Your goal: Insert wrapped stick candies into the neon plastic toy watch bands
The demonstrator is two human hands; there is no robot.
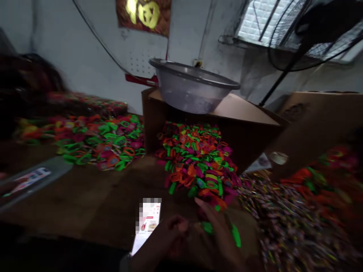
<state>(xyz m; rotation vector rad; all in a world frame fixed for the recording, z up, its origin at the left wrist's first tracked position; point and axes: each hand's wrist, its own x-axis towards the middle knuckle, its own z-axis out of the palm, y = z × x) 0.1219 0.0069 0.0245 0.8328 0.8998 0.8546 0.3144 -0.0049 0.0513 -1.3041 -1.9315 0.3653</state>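
The left hand [172, 234], curled, pinches a printed card [147, 226] near the table's [85, 200] near edge. The right hand [219, 230], fingers spread, touches green plastic pieces [235, 235] just right of it.

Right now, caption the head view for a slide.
Two hands handle green plastic pieces beside a printed card and a colourful pile.

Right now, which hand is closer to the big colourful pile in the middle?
Right. The right hand almost touches the colourful pile at its near edge; the left hand sits farther back, beside the printed card.
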